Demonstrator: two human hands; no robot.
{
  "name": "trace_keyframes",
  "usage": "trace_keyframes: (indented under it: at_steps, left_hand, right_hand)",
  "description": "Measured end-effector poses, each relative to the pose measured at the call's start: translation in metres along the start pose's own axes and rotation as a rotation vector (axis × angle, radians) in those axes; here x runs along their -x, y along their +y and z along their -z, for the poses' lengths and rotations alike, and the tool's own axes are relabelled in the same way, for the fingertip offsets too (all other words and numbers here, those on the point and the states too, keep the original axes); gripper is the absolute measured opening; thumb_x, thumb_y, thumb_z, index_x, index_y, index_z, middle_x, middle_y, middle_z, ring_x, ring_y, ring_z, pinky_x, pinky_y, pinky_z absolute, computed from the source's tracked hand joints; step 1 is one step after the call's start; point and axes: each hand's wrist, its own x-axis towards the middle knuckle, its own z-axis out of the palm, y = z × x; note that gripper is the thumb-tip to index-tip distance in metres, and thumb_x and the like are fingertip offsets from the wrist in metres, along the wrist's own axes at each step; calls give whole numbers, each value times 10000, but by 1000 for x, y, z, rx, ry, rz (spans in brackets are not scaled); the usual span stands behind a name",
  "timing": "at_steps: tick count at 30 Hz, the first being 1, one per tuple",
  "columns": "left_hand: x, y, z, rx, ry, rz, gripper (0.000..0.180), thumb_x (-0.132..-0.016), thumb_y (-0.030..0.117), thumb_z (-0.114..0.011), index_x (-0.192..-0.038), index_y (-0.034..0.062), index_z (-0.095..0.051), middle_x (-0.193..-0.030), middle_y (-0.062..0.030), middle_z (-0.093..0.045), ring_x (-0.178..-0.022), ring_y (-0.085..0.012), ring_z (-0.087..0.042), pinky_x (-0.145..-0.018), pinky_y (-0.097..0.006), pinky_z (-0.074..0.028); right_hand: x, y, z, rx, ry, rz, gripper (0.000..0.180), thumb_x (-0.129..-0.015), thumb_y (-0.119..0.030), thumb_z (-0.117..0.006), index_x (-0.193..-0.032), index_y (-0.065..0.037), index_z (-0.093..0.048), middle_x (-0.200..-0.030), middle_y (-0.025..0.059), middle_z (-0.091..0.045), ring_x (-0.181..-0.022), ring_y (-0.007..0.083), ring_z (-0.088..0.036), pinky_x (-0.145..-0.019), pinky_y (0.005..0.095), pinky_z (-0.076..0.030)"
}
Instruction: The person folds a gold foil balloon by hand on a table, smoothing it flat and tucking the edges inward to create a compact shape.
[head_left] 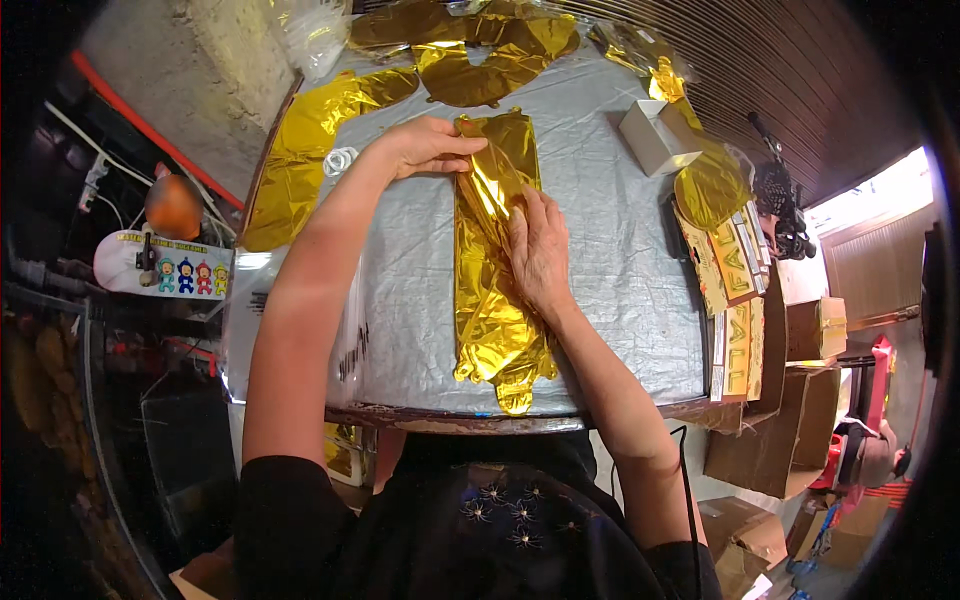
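Note:
A flat, uninflated gold foil balloon (pixel 497 320) lies lengthwise in front of me, with its narrow tail near the table's front edge. Along its upper part the foil is folded over on itself. My left hand (pixel 432 148) pinches the fold's upper left edge between thumb and fingers. Lower down and to the right, my right hand (pixel 541 250) is closed on the folded foil at its right side, with its palm partly hiding the sheet.
More flat gold balloons (pixel 300 160) lie along the table's left and far edges. A white ring of ribbon (pixel 340 161) sits at left. An open white box (pixel 657 140) and printed cardboard packaging (pixel 737 260) lie at right. Cardboard boxes (pixel 770 430) stand beyond the silver-covered table (pixel 630 330).

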Motion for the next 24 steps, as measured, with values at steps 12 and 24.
trace_keyframes:
  at_steps: [12,24]
  left_hand:
    - [-5,4,-24,-44,108,-93,345,-910,198,-846,-1217,92,-729,-1178,-16,-746,-1103,-135,-696,-933,-338,-624]
    - [-18,-7,-44,85,271,-152,325,-904,39,-799,-1201,20,-669,-1153,-91,-728,-958,-210,-735,-808,-331,-667]
  right_hand:
    - [1,2,3,-101,46,-6,449,-1143,-236,-436,-1465,69,-500,-1385,278,-562,-1274,429,-567,-1099,453,-456]
    - [1,-3,4,-295,13,-169,490,-968,-126,-767,-1374,24,-536,-1203,129,-571,-934,210,-622,-864,348,-543]
